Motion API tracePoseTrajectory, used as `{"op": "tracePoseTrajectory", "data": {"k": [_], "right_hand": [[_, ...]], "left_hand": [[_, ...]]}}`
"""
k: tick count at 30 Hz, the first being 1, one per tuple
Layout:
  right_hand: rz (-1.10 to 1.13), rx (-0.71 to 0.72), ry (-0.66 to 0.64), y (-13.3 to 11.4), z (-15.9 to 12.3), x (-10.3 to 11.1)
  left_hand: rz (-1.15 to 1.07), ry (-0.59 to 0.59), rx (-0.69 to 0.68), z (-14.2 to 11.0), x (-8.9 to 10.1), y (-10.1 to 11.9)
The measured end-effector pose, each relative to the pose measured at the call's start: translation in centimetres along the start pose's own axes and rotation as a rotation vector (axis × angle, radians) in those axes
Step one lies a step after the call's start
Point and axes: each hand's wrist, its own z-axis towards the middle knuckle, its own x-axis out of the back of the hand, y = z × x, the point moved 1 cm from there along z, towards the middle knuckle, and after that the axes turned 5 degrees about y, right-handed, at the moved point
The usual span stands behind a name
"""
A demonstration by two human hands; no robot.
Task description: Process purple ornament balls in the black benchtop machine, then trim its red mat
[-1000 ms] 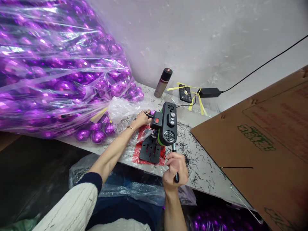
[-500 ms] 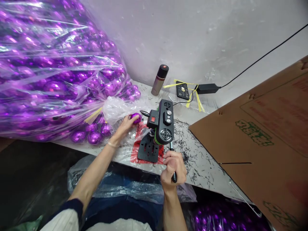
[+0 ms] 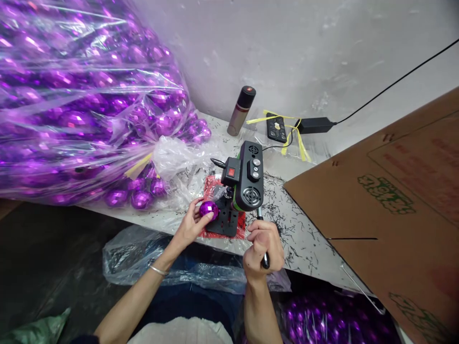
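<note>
Between the thumb and fingers of my left hand [image 3: 190,224] is a shiny purple faceted ball [image 3: 209,210]. It is at the left edge of the black slotted base plate [image 3: 224,224] of a small bench machine [image 3: 251,177] with a red switch and round buttons. My right hand [image 3: 264,246] is wrapped round the black-tipped lever handle [image 3: 265,262] at the machine's front right. Under the base plate lies a red sheet [image 3: 241,225]. The spot beneath the machine's head is partly hidden by its housing.
A big clear bag of purple balls [image 3: 82,105] fills the left, with loose balls [image 3: 141,199] by its mouth. Behind the machine are a spray can [image 3: 242,110], a phone [image 3: 276,129] and a power adapter [image 3: 315,125]. A cardboard box [image 3: 387,200] stands right; black scraps [image 3: 290,229] litter the table.
My left hand has brought the purple ball from beside the bag's mouth toward me, to the base plate. My right hand still grips the lever. The camera view has shifted slightly.
</note>
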Motion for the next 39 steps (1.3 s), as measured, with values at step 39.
{"op": "tracePoseTrajectory", "data": {"k": [39], "right_hand": [[-0.032, 0.085, 0.027, 2.3, -3.4, -0.5]], "left_hand": [[0.599, -0.055, -0.621, 2.3, -4.0, -3.0]]}}
